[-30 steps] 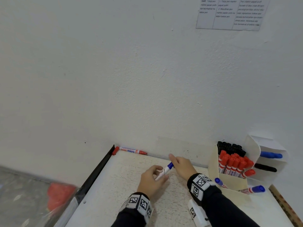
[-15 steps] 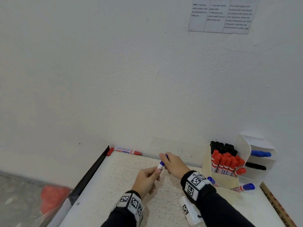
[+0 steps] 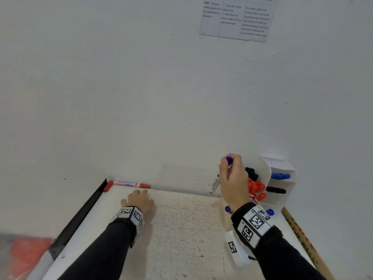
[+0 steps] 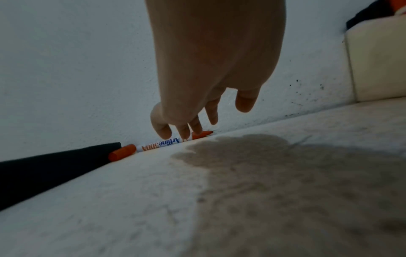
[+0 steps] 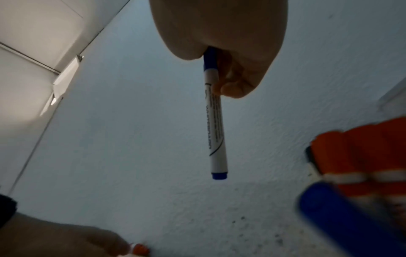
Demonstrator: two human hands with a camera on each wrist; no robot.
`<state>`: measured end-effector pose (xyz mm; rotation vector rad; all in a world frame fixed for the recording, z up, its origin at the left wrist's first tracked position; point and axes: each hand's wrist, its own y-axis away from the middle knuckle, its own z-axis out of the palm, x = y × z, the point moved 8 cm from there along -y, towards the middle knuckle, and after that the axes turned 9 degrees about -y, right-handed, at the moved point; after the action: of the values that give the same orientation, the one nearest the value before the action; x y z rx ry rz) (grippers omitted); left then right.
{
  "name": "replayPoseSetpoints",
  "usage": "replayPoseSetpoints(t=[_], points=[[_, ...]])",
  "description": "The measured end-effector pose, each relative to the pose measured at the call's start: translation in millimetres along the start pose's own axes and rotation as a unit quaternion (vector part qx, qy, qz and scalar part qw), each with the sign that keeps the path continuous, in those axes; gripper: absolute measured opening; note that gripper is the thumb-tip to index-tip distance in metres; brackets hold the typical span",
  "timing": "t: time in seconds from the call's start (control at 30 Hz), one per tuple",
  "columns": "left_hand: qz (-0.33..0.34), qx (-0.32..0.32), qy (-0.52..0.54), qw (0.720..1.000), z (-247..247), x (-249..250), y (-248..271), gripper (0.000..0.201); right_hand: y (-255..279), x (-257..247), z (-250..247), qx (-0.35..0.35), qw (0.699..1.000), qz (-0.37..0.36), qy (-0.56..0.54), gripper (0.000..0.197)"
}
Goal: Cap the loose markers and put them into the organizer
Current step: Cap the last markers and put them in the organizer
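Note:
My right hand pinches a capped blue marker by its cap end. The marker hangs barrel down just left of the white organizer. In the right wrist view the blue marker points down from my right hand. A red marker lies along the wall at the table's back, red tip to the right. Its red cap lies loose at its left end. My left hand reaches it with straight fingers; the fingertips touch the red marker near its tip.
The organizer holds black markers and red markers upright, with blue ones in the side slots and front. A black strip edges the table's left side. A wooden ruler lies at the right. A printed sheet hangs on the wall.
Both hands were together on the blue marker, fitting its cap. Now the right hand has lifted it up and right beside the organizer; the left let go and moved to the red marker.

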<state>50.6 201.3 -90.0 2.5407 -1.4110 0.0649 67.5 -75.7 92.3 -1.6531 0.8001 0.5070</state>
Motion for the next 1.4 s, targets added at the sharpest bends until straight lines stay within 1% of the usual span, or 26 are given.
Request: replayPoseSetpoints(t=[0.1,0.17,0.23,0.3,0.43,0.47,0.5,0.53,0.6,0.63,0.67,0.7,0.73,0.77,0.8,0.9,1.03,1.17,1.27,1.4], points=[[0.002,0.003,-0.029,1.000,-0.8,-4.4,-16.7,0.057,0.4,5.8,-31.1,0.026,0.999,0.015,0.029,0.007],[0.003,0.009,-0.044,0.999,2.4,-10.0,-29.5,0.059,5.2,16.0,-40.9,0.010,0.997,0.034,0.069,0.009],[0.016,0.019,-0.054,0.998,4.0,-12.7,-39.9,0.059,13.0,31.1,-42.6,-0.031,0.990,0.049,0.131,0.010],[0.016,0.022,-0.068,0.997,5.7,-17.4,-48.7,0.059,22.3,47.5,-40.8,-0.078,0.976,0.062,0.194,0.010],[-0.001,0.023,-0.069,0.997,-0.9,-21.7,-51.7,0.056,37.9,76.0,-33.1,-0.158,0.952,0.113,0.237,0.009],[-0.003,0.022,-0.071,0.997,-1.7,-21.2,-51.9,0.055,40.1,77.7,-30.2,-0.169,0.949,0.115,0.241,0.008],[0.004,0.017,-0.085,0.996,-0.9,-18.6,-53.9,0.053,41.7,78.6,-28.1,-0.175,0.947,0.115,0.243,0.011],[0.021,0.014,-0.098,0.995,5.1,-19.5,-60.9,0.052,42.9,78.9,-24.4,-0.186,0.943,0.115,0.250,0.018],[0.058,0.030,-0.094,0.993,28.8,-26.0,-97.4,0.056,45.9,83.5,-16.4,-0.226,0.925,0.120,0.282,0.039],[0.068,0.030,-0.117,0.990,39.5,-28.6,-110.2,0.059,47.8,86.1,-11.9,-0.247,0.914,0.125,0.297,0.042],[0.060,0.035,-0.130,0.989,42.6,-31.1,-112.6,0.061,49.3,88.5,-8.5,-0.259,0.907,0.132,0.303,0.036],[0.043,0.035,-0.121,0.991,37.9,-31.0,-103.3,0.060,49.6,88.8,-6.7,-0.258,0.908,0.135,0.301,0.026],[0.032,0.038,-0.113,0.992,20.7,-23.7,-76.4,0.057,49.0,88.1,-6.0,-0.251,0.912,0.135,0.295,0.017],[0.028,0.036,-0.109,0.993,5.3,-15.2,-51.4,0.053,48.3,87.5,-5.7,-0.243,0.915,0.135,0.291,0.016],[0.027,0.042,-0.105,0.993,-0.7,-11.1,-43.1,0.049,47.9,87.7,-5.6,-0.237,0.917,0.138,0.289,0.018],[0.031,0.045,-0.116,0.992,-3.5,-6.8,-40.3,0.043,46.8,87.3,-5.9,-0.225,0.919,0.146,0.289,0.020],[0.056,0.067,-0.110,0.990,-2.8,-2.0,-38.1,0.048,48.0,86.5,-8.7,-0.201,0.917,0.156,0.307,0.021],[0.044,0.060,-0.073,0.995,-2.8,-2.5,-37.3,0.052,48.0,83.8,-9.7,-0.185,0.918,0.152,0.315,0.022],[0.050,0.075,-0.093,0.992,-6.6,-0.5,-34.4,0.049,49.1,86.0,-8.8,-0.186,0.917,0.149,0.321,0.022],[0.079,0.106,-0.130,0.983,-11.3,3.3,-33.5,0.047,49.5,88.0,-7.0,-0.188,0.917,0.147,0.321,0.023]])
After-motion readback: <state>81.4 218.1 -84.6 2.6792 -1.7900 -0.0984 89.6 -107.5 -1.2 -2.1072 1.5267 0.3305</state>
